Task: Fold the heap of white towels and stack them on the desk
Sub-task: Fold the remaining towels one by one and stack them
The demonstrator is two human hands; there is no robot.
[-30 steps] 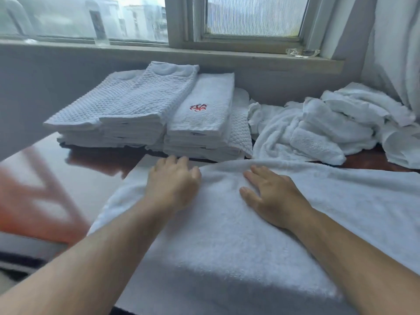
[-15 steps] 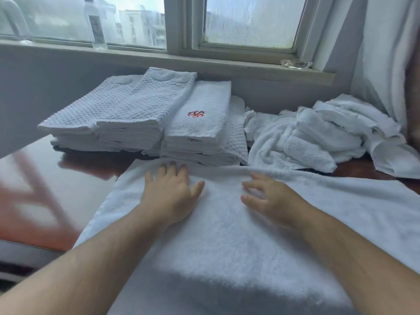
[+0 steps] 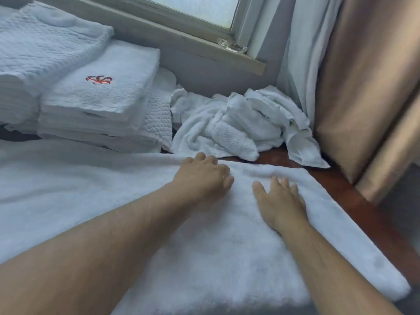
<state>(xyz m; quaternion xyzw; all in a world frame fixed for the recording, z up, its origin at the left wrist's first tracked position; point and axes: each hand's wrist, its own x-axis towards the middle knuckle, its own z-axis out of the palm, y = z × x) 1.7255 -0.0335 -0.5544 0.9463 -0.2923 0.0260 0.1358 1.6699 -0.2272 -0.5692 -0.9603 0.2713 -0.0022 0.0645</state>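
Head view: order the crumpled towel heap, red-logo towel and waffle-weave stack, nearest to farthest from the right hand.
1. Crumpled towel heap, just beyond the right hand.
2. Red-logo towel, back left, atop a stack.
3. Waffle-weave stack, far left.

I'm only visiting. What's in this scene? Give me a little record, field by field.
Spread towel: lies flat across the desk, under both hands
Left hand: on the towel near its far edge, fingers bent; grip unclear
Right hand: flat on the towel, fingers straight
Heap: unfolded towels beyond the hands, beside the curtain
Stacks: folded towels left of the heap; one top towel bears a red logo
Progress: some towels folded, heap not yet done
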